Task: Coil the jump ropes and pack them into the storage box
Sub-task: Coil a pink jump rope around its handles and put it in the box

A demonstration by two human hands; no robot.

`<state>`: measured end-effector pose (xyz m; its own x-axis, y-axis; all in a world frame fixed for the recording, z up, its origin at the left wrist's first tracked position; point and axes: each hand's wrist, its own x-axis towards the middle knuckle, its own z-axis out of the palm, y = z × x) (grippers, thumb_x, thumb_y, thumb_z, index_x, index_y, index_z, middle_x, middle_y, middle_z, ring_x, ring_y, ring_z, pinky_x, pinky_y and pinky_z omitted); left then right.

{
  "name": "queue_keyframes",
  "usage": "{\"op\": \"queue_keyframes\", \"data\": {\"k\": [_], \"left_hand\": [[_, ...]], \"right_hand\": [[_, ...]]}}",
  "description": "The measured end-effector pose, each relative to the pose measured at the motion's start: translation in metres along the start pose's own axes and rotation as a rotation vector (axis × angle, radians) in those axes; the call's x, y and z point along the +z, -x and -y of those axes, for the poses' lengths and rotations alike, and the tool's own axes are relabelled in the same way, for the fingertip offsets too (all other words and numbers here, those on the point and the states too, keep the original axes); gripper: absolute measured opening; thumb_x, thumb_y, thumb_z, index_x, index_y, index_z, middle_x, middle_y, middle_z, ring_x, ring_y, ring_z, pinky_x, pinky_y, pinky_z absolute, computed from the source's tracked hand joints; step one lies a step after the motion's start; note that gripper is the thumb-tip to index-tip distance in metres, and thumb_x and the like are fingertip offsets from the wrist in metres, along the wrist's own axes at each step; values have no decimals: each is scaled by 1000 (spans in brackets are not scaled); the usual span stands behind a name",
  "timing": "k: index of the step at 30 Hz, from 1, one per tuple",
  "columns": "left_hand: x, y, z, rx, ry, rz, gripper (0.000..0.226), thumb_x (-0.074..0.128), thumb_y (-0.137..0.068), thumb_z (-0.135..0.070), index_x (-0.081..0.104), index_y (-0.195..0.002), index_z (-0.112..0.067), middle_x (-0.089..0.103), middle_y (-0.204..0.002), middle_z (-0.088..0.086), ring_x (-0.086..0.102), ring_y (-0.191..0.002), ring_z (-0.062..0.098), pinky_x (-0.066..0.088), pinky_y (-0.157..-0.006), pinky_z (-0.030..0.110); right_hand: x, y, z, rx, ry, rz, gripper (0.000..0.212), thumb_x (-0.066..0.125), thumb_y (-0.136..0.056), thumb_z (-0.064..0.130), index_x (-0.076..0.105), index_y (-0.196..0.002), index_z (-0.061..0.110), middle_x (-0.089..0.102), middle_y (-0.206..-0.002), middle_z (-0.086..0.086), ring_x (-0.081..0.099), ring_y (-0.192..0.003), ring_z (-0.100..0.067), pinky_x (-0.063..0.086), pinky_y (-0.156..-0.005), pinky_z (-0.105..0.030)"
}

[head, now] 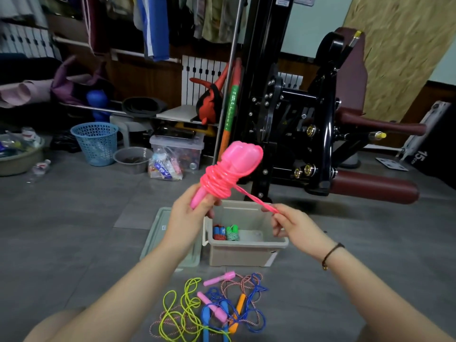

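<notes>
Blue mesh basket (95, 141), grey bowl (132, 157), black weight machine (296, 114), hanging clothes (153, 28), grey tiled floor (74, 218)

Both bare forearms raised, reaching forward. Left hand (187, 215) — fingers curled round the pink handles (243, 156). Right hand (296, 224) — fingertips pinching the pink cord (249, 197), wrist slightly bent.
</notes>
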<state>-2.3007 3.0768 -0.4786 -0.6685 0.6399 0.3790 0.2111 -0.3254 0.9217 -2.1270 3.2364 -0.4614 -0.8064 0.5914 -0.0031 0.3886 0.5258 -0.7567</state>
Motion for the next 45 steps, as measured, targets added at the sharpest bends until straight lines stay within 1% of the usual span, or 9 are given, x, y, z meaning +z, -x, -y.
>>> {"op": "queue_keyframes", "data": {"k": [5, 11, 21, 25, 28, 34, 36, 39, 45], "left_hand": [[-1, -8, 5, -94, 78, -155, 12, 54, -94, -8, 62, -85, -12, 62, -61, -7, 47, -53, 6, 45, -57, 21], [4, -7, 5, -83, -21, -91, 11, 55, -93, -16, 63, -86, -18, 60, -60, -11, 49, -58, 10, 45, -61, 19], [10, -9, 12, -120, -39, -126, 12, 56, -93, -17, 64, -88, -10, 59, -60, -8, 50, -59, 13, 45, -62, 20], [6, -15, 17, -171, 2, -223, 11, 56, -93, -14, 64, -85, -14, 62, -67, -3, 47, -55, 12, 45, -60, 25], [5, -16, 24, -206, -33, -206, 10, 57, -92, -14, 64, -84, -13, 61, -66, 0, 45, -52, 11, 42, -55, 22], [3, -20, 42, -272, -244, -129, 15, 58, -90, -13, 62, -76, -15, 62, -63, -1, 45, -48, 14, 40, -57, 30], [6, -18, 47, -281, -322, -69, 13, 59, -89, -17, 63, -77, -18, 65, -68, 1, 48, -50, 15, 42, -60, 31], [18, -12, 47, -212, -513, 52, 7, 62, -89, -24, 64, -84, -19, 67, -72, 0, 57, -63, 16, 40, -60, 27], [34, 9, 41, -7, -666, 406, 19, 65, -87, -21, 66, -106, -22, 65, -84, -7, 58, -78, 12, 37, -65, 17]], "right_hand": [[27, 27, 19, 22, -311, 97, 34, 31, -101, 9, 48, -116, 35, 64, -111, 0, 67, -95, -17, 55, -86, -32], [27, 40, 19, 215, -845, 22, 16, 45, -95, 3, 53, -108, -4, 71, -79, -8, 71, -85, -31, 58, -62, -29], [36, 60, 12, 411, -1327, -168, 39, 75, -66, 33, 67, -98, 12, 74, -91, -2, 69, -64, -15, 53, -50, -21], [53, 74, 8, 274, -1305, -85, 69, 92, -27, 52, 68, -78, 12, 71, -96, -9, 62, -71, -19, 49, -67, -33], [57, 86, 16, 165, -1243, -76, 56, 88, -27, 58, 63, -55, 17, 67, -86, -6, 51, -67, -17, 42, -69, -33], [43, 107, 36, -246, -54, -233, 24, 59, -64, 63, 63, -69, 40, 54, -100, 21, 47, -97, -1, 33, -86, -11], [33, 110, 45, -306, 109, -258, 21, 57, -66, 60, 62, -68, 39, 42, -107, 27, 37, -102, 2, 27, -90, -11], [11, 109, 65, -367, 101, -166, 35, 56, -66, 72, 69, -77, 42, 37, -128, 34, 30, -122, 1, 24, -102, -27], [-37, 76, 91, -443, -107, -105, 34, 59, -73, 44, 68, -106, 44, 16, -151, 32, 7, -142, 4, 6, -117, -38]]}}
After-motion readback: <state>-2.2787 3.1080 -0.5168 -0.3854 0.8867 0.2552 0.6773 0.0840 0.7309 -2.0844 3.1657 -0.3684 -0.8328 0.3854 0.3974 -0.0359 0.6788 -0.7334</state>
